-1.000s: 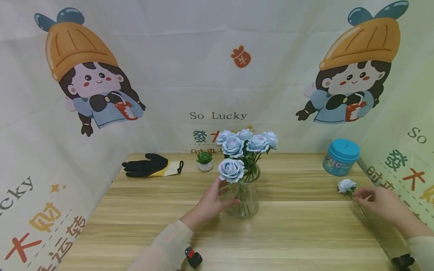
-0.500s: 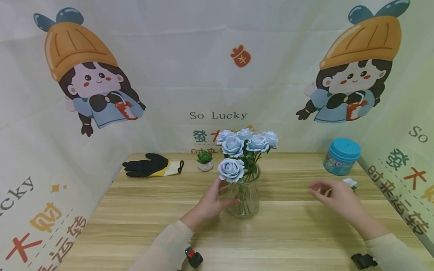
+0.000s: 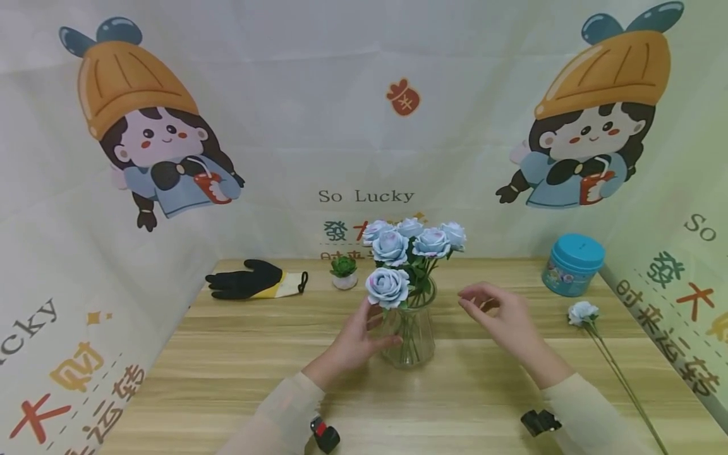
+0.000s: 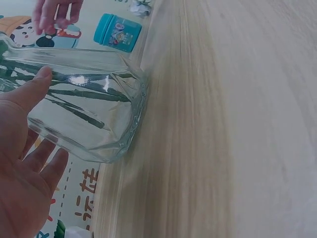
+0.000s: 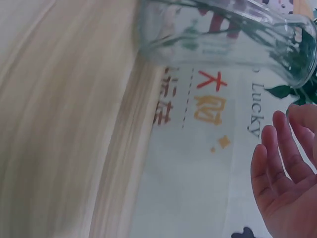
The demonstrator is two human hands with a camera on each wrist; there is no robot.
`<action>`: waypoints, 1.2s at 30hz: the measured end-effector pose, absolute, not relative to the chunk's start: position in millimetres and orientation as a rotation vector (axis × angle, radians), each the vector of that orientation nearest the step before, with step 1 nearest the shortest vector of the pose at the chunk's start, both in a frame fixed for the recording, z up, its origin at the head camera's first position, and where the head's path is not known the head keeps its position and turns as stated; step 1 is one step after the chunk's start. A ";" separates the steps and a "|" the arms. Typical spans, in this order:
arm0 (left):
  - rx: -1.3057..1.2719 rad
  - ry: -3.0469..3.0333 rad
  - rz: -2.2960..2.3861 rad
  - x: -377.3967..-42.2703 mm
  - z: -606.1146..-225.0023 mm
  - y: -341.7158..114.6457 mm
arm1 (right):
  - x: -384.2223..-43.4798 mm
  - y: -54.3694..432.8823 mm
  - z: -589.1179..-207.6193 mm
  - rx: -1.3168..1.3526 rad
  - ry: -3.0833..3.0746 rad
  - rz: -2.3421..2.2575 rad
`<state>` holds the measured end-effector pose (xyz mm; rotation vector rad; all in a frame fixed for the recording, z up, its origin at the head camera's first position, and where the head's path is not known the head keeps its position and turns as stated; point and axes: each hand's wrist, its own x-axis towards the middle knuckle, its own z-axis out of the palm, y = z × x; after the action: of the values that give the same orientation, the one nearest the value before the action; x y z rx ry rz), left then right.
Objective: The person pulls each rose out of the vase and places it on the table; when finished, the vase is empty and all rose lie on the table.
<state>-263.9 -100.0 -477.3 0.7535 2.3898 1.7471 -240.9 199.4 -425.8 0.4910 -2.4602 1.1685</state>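
A clear glass vase [image 3: 422, 335] holding several pale blue roses [image 3: 389, 246] stands mid-table. My left hand [image 3: 354, 344] grips the vase from its left side. In the left wrist view, the thumb lies on the near glass [image 4: 91, 111] and the fingers reach round its other side. Green stems [image 4: 89, 94] show through the glass. My right hand [image 3: 506, 325] hovers to the right of the vase, holding nothing, its fingers loosely bent. In the right wrist view, its fingertips are near the vase's mouth and leaves [image 5: 282, 91]. A pale rose [image 3: 582, 313] with long stems lies at the right.
Behind the lying rose stands a blue lidded tub [image 3: 573, 265]. A black and yellow work glove [image 3: 250, 279] lies at the back left, beside a small potted succulent [image 3: 344, 272]. A printed cloth [image 3: 273, 145] hangs behind and at both sides of the wooden table [image 3: 227, 354].
My right hand has left the rose lying at the right and moved leftward, near the vase. The left hand and the vase have stayed in place.
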 end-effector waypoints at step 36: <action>0.732 2.382 1.775 -261.5 -475.1 -100.1 | -276.4 141.8 -418.2 0.348 -2.034 1.686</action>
<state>-261.5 -100.1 -475.1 0.7323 2.3819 1.7746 -276.4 141.8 -418.2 0.3482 -2.0342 1.6865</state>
